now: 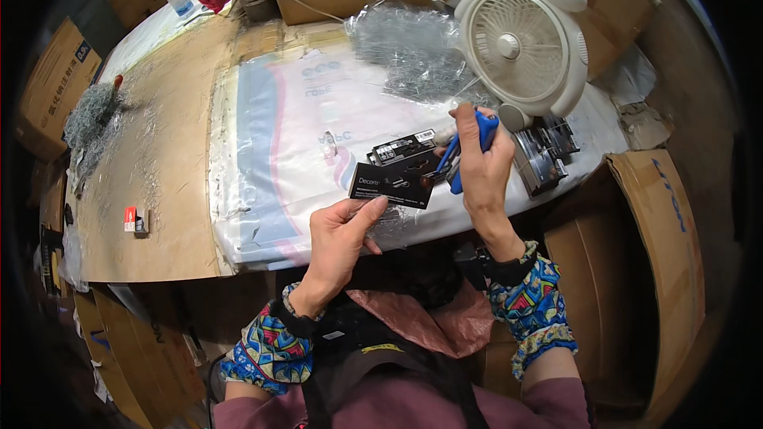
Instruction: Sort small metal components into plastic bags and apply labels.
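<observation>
In the head camera's view, a person in two patterned oversleeves works at a table point(159, 151), both hands occupied. The left hand point(338, 242), its forearm entering from 7 o'clock, reaches toward 1 o'clock and grips one flat black packet point(389, 183) by its near edge, thumb laid across the face and fingers tucked beneath. The right hand point(486, 163), its forearm rising from 5 o'clock, points toward 11 o'clock, fingers closed around one blue-handled tool point(486, 131)

The packet lies close to the middle of the scene, printed face up, its long axis running roughly from 9 o'clock to just past 3 o'clock, with the right end slightly lower. The tool slants from 1 o'clock down to 7 o'clock, its lower end at the packet's right end; whether the two touch cannot be told

Just beyond the packet, toward 12 o'clock, sits one black box point(404, 148), partly covered. More black boxes point(540, 163) are stacked near 3 o'clock, too overlapped to count. One white fan point(520, 48) stands between 1 and 2 o'clock, beside a heap of clear plastic point(409, 48) at 12. One bottle point(180, 1) stands between 10 and 11, and one small red-and-white box point(136, 220) rests at 9 o'clock
</observation>
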